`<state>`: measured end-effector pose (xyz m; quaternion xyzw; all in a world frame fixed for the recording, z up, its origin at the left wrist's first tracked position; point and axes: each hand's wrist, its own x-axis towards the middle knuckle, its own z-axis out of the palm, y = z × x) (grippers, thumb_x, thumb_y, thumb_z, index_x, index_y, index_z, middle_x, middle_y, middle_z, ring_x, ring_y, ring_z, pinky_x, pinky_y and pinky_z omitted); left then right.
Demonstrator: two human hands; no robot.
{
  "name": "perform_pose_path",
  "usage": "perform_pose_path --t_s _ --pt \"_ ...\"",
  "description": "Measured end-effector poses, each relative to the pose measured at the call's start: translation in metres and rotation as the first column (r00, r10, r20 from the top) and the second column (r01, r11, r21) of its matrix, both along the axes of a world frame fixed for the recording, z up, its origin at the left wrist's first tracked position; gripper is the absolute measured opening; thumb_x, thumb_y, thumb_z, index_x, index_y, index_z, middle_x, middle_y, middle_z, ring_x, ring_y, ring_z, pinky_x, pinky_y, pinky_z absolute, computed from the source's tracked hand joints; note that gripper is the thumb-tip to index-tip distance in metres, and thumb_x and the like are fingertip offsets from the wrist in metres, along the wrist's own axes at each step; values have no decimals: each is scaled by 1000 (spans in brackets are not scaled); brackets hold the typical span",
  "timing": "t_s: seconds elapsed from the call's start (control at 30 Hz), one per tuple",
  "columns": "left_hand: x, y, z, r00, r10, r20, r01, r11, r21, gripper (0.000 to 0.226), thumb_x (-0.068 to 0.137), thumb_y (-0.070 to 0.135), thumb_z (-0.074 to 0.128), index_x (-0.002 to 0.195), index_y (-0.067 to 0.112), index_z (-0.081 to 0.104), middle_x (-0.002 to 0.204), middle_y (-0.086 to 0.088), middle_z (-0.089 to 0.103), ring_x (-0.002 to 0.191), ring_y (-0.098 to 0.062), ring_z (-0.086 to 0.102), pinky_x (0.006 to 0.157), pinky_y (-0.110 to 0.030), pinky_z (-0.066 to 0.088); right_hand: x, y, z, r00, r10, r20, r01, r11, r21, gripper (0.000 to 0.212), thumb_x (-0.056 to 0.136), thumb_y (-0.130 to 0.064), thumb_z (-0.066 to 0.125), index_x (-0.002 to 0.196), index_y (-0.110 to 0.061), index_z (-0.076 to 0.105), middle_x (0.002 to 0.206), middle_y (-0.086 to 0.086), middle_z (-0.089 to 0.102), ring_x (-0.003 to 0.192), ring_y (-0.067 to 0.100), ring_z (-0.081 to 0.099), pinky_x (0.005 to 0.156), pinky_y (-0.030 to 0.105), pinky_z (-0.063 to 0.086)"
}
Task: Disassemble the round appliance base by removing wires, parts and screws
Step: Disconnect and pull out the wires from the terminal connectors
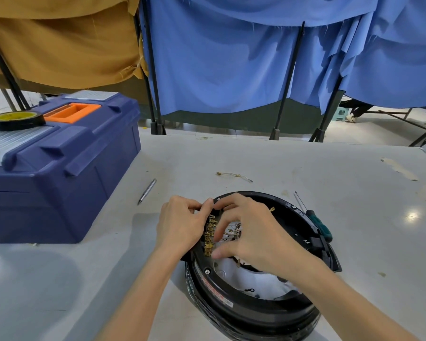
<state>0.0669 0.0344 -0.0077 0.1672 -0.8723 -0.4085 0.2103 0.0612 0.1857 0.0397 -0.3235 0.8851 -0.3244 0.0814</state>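
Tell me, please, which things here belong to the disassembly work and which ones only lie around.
In the job: round base, held at its rim by the left hand; brass terminal strip, gripped by the right hand; green screwdriver; loose wire.
Lying about: blue toolbox, tape roll, silver pen-shaped tool.

One round appliance base (251,313); one blue toolbox (59,173); one roll of black tape (15,121); one pen (146,191); one green-handled screwdriver (319,223); one loose wire (234,175).
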Motion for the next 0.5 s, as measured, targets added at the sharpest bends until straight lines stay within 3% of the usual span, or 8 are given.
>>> perform_pose_path --t_s 0.13,0.2,0.3,0.5 --pt "0 0 0 1000 -4 -8 4 1000 -21 51 88 42 64 38 30 57 34 -1 33 40 -15 26 47 -29 23 6 -8 -10 986 32 -166 -10 991 131 13 71 -23 83 78 -16 74 134 -15 47 115 11 36 93 28 34" --pt "1 2 1 1000 -5 -19 5 1000 -26 47 88 43 63 42 42 57 34 -1 34 40 -15 26 46 -28 22 7 -11 -10 979 30 -202 2 988 153 10 75 -21 80 77 -15 73 133 -11 46 115 13 36 96 34 38" --pt "0 2 1 1000 -5 -30 4 1000 -30 45 88 43 63 44 44 57 35 1 35 41 -15 26 47 -28 23 6 -13 -12 973 42 -228 -4 986 167 10 76 -20 78 74 -16 70 132 -7 44 115 16 36 95 37 40" --pt "0 2 0 998 -15 -66 14 1000 -18 24 88 44 65 68 47 52 35 6 41 48 -23 28 47 -28 21 11 -14 -19 942 86 -325 -19 979 204 24 82 -21 67 70 -21 47 132 -4 34 113 20 34 86 38 39"
